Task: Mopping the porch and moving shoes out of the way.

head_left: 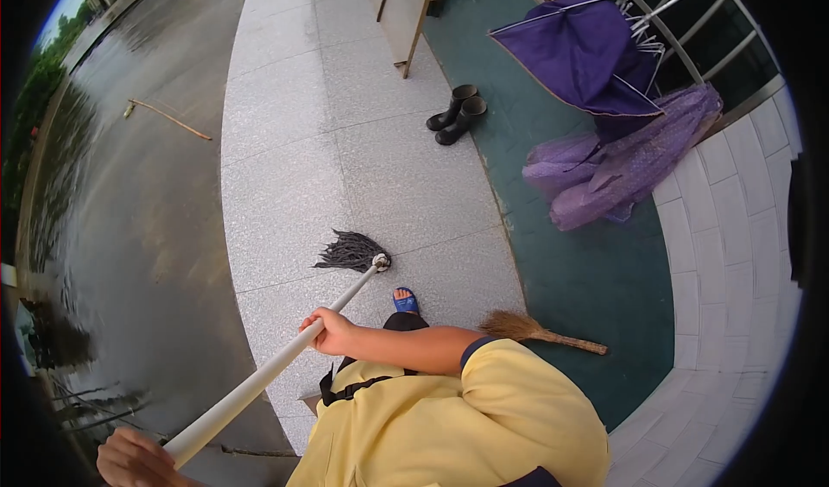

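Note:
A mop with a long pale pole (pixel 249 380) slants from the lower left up to its head. Its dark grey strings (pixel 348 251) spread leftward over the speckled light tiles (pixel 278 228). Near the picture's bottom left corner, my left hand (pixel 139 458) is wrapped around the upper part of the pole. My right hand (pixel 329 333) grips it lower down, with the forearm crossing in front of my body. Just below the mop head shows one foot in a blue slipper (pixel 406 300).
A straw broom (pixel 541 333) lies on the green floor (pixel 596 280) at right. Black rubber boots (pixel 458 116) stand ahead, beyond them an upright board (pixel 405 14). A purple umbrella (pixel 576 56) and purple sheeting (pixel 622 169) rest by a railing. Wet ground (pixel 149 228) borders the tiles.

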Motion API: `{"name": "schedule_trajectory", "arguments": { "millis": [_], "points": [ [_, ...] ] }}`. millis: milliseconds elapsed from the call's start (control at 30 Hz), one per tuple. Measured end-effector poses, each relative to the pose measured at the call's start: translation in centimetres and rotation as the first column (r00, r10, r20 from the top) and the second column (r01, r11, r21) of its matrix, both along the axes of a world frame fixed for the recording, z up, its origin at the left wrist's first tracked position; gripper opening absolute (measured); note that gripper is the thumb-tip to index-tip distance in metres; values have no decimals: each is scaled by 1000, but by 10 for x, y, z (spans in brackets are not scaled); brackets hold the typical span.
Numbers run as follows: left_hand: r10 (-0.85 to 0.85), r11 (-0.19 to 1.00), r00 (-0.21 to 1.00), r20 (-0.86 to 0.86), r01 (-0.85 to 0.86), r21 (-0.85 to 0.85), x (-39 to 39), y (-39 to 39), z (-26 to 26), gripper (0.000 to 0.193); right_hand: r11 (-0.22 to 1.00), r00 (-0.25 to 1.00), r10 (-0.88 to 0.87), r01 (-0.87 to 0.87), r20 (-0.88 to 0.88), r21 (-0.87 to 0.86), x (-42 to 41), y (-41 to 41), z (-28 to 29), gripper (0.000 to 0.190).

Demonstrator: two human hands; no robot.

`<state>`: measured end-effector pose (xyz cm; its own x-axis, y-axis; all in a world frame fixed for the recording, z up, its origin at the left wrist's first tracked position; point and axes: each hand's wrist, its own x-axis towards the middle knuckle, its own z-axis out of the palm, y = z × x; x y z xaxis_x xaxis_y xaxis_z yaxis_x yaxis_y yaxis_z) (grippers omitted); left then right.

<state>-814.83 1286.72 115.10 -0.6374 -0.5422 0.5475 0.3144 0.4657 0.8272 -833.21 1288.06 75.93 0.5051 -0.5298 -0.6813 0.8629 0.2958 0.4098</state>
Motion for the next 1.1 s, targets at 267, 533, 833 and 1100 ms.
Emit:
{"name": "schedule_trajectory", "arguments": {
  "millis": [267, 533, 833, 1100],
  "points": [
    [-33, 961, 999, -11, 35, 275, -139, -2, -98, 25, 923, 874, -330, 378, -358, 72, -185, 59, -74, 12],
    [-326, 914, 921, 214, 249, 321, -209, 20, -172, 12, 869, 760, -288, 463, -582, 175, -310, 92, -109, 22],
    [-41, 929, 971, 236, -50, 366, -141, 37, -168, 9, 885, 748, 113, 223, -653, 409, -208, 38, -139, 2],
    [188, 958, 963, 195, -224, 180, -70, 31, -66, 6, 944, 882, 191, -44, -432, 327, -40, -31, -42, 16]
  ]
}}
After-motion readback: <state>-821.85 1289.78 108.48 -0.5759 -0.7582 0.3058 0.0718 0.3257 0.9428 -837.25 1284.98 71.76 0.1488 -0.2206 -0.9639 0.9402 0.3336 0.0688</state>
